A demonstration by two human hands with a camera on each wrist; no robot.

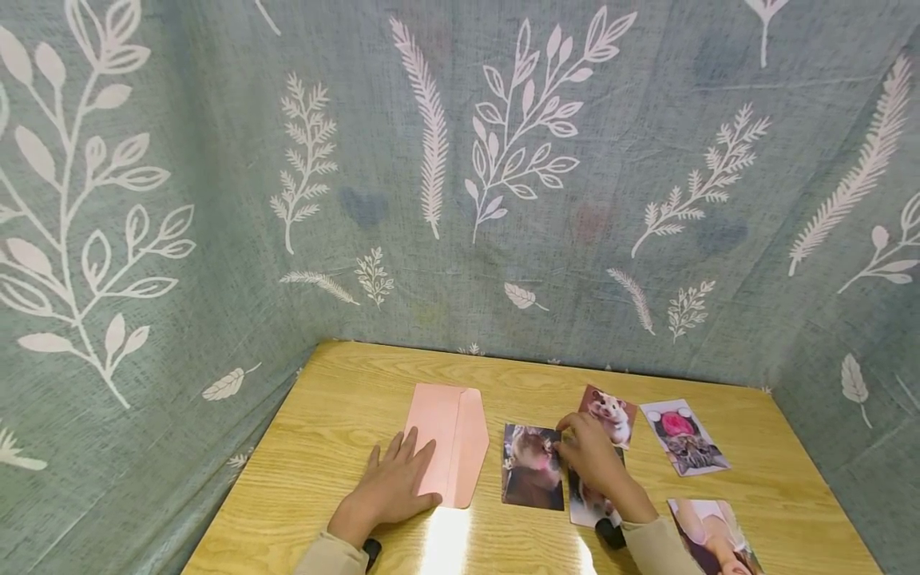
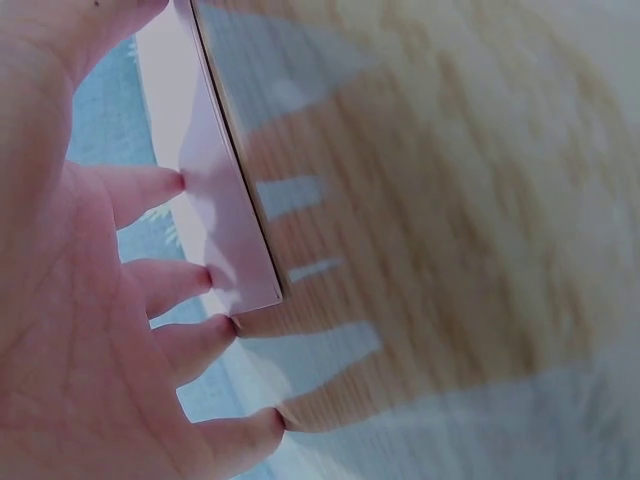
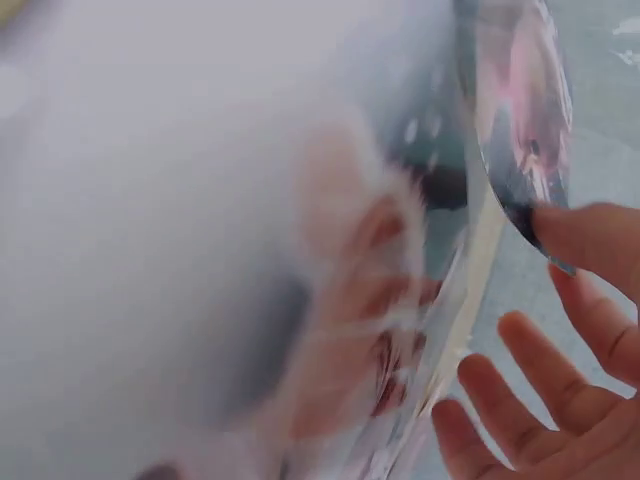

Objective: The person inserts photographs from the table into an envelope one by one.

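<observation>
Head view: a glossy light-wood tabletop point(image 1: 338, 447) enclosed by grey-green fabric walls printed with white leaf sprigs point(image 1: 503, 160). The left hand point(image 1: 394, 485) lies flat, fingers straight and slightly spread, with its fingertips on the near left part of a pale pink paper envelope point(image 1: 453, 447) whose flap lies open to the right. Just right of the envelope lies a dark animal photo print point(image 1: 533, 471); the right hand point(image 1: 591, 457) rests at its upper right corner with fingers curled, covering part of another photo print point(image 1: 585, 507) beneath it. Whether the fingertips actually pinch the dark print's edge cannot be told from this view. Beyond the hand lies a hamster photo print point(image 1: 612, 414), further right a print of a cat with a pink cap point(image 1: 683, 438), and at the near right edge a print showing a person point(image 1: 711, 537). Left wrist view: seen from below the palm point(image 2: 70, 330), the four fingertips point(image 2: 165, 185) are spread apart and press on the envelope's edge point(image 2: 225, 200), mirrored in the shiny tabletop point(image 2: 450, 200); the prints are out of frame. Right wrist view: heavily blurred, it shows a photo print's edge bent upward point(image 3: 520, 130) against one fingertip point(image 3: 585, 235), the other fingers apart and loosely extended, a detail hidden from the head camera.
</observation>
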